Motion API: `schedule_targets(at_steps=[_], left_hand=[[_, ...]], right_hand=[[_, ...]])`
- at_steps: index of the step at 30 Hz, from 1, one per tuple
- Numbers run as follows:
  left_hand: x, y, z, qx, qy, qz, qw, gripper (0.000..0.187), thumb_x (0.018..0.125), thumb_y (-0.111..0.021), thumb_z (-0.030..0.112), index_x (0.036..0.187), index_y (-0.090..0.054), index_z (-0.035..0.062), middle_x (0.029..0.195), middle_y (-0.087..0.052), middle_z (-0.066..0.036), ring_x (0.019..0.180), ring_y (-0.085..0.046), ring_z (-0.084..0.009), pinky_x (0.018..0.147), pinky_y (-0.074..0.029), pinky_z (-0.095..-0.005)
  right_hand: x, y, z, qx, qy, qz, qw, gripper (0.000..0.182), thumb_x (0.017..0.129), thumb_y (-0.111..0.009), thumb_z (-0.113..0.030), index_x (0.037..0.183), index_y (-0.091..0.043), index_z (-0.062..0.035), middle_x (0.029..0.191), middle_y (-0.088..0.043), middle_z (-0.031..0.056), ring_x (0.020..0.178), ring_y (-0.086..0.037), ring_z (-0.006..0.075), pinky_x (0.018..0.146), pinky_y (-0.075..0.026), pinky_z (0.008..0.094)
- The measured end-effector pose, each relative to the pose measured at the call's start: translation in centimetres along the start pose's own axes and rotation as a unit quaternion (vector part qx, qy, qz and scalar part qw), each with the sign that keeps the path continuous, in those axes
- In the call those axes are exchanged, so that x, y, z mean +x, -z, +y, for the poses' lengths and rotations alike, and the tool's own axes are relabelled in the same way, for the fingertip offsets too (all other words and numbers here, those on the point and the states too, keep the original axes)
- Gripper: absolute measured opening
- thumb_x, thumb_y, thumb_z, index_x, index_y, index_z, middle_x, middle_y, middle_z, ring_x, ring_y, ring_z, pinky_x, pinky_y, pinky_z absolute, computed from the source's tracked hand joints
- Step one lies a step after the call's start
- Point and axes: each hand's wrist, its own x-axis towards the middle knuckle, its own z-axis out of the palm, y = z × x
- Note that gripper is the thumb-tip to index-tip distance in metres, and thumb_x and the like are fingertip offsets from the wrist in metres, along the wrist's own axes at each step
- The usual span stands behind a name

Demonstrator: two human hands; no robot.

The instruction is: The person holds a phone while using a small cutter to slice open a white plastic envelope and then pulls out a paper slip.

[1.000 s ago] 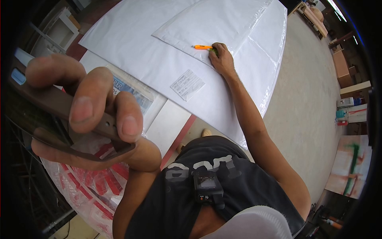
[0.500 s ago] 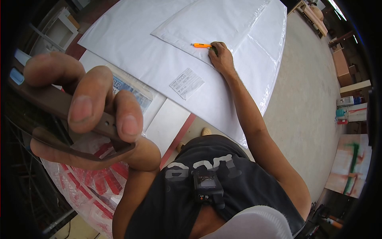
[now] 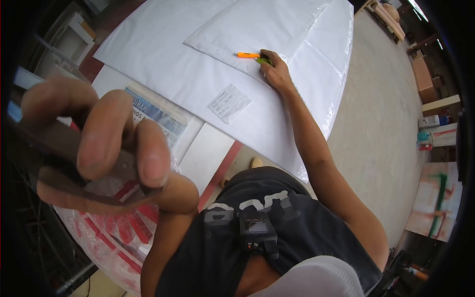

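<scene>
Close to the camera, my left hand [image 3: 111, 133] is closed around a dark brown, glossy-faced object [image 3: 54, 151]; blur hides its exact kind. My right hand [image 3: 277, 72] rests on a white plastic-wrapped sheet [image 3: 237, 29], its fingers curled over a small green thing [image 3: 265, 60] that is mostly covered. An orange pen [image 3: 246, 55] sticks out to the left from under those fingers. Nearer to me, a paper slip with handwriting [image 3: 229, 103] lies on the white covering, left of my right forearm.
A printed newspaper page [image 3: 156, 114] lies by the left side of the white covering. Red-and-clear plastic wrapping [image 3: 114, 242] is below my left hand. Concrete floor [image 3: 366, 119] runs along the right, with a paint-smeared board [image 3: 435, 198] and boxes farther out.
My left hand has dipped slightly with its object and is more blurred. Under my right fingers, more of the green thing shows. The scene has shifted slightly left.
</scene>
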Motion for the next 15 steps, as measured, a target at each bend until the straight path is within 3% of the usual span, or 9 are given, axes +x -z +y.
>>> schedule_targets(at_steps=[2, 5, 8, 15], left_hand=[[0.0, 1.2, 1.1, -0.005, -0.003, 0.0, 1.0, 0.01, 0.093, -0.061, 0.004, 0.103, -0.059, 0.0019, 0.133, -0.048, -0.008, 0.111, -0.058, -0.0191, 0.078, -0.061, -0.0381], [-1.0, 2.0, 2.3, -0.015, -0.008, 0.005, 1.0, 0.009, 0.093, -0.061, 0.003, 0.102, -0.059, 0.0016, 0.132, -0.049, -0.008, 0.111, -0.058, -0.0189, 0.078, -0.061, -0.0378], [-1.2, 2.2, 2.8, -0.008, -0.013, 0.009, 1.0, 0.007, 0.093, -0.061, 0.002, 0.1, -0.059, 0.0018, 0.13, -0.049, -0.008, 0.11, -0.059, -0.0184, 0.077, -0.062, -0.0367], [-1.7, 1.9, 4.4, 0.035, -0.035, 0.01, 0.999, 0.006, 0.092, -0.062, -0.003, 0.094, -0.059, 0.0024, 0.124, -0.051, -0.01, 0.107, -0.062, -0.0167, 0.075, -0.065, -0.0328]], right_hand=[[0.2, 0.4, 0.4, 0.046, -0.036, -0.028, 0.998, 0.051, 0.088, -0.057, -0.013, 0.138, -0.062, -0.0003, 0.136, -0.064, 0.0191, 0.127, -0.061, 0.0322, 0.112, -0.045, 0.0393], [0.1, 0.9, 1.2, 0.048, -0.001, -0.046, 0.998, 0.05, 0.09, -0.053, -0.012, 0.137, -0.062, 0.0007, 0.139, -0.062, 0.0208, 0.128, -0.06, 0.033, 0.113, -0.044, 0.0395], [0.4, 0.5, 1.7, 0.029, 0.043, -0.05, 0.997, 0.05, 0.09, -0.052, -0.009, 0.138, -0.061, 0.0008, 0.14, -0.062, 0.0172, 0.13, -0.059, 0.0293, 0.113, -0.042, 0.0367], [-0.1, -0.3, 1.0, -0.067, 0.111, -0.002, 0.992, 0.047, 0.09, -0.054, -0.01, 0.135, -0.062, 0.0007, 0.142, -0.061, 0.0168, 0.127, -0.06, 0.0356, 0.11, -0.047, 0.0405]])
